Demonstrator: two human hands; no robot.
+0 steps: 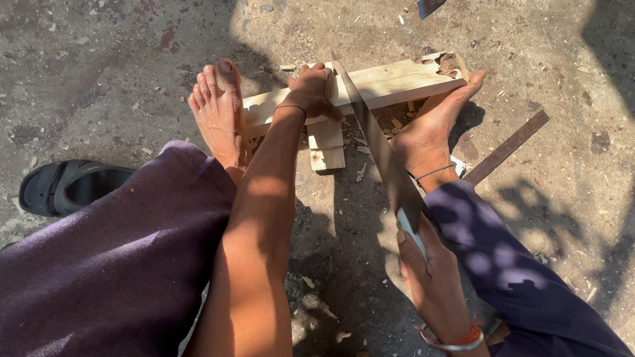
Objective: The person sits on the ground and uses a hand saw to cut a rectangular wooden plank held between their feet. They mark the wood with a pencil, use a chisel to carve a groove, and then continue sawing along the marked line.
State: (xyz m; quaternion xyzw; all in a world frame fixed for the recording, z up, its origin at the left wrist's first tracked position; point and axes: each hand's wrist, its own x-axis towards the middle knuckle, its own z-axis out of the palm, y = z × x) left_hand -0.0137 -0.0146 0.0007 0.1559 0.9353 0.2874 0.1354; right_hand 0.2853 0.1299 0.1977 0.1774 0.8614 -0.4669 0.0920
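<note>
Right hand [433, 281] gripping pale saw handle, grip wrapped tight; red and silver bangles at wrist. Saw [380, 149], flat dull metal blade, angling up across pale wooden plank [380, 84]. Left hand [311, 89] pressing down on plank, fingers curled over edge. Plank resting on short wood block [327, 149]; bare feet bracing both ends. Rough concrete floor [132, 53], wood chips scattered. Black sandal [63, 188] lying at left, rusty metal strip [506, 147] at right.
</note>
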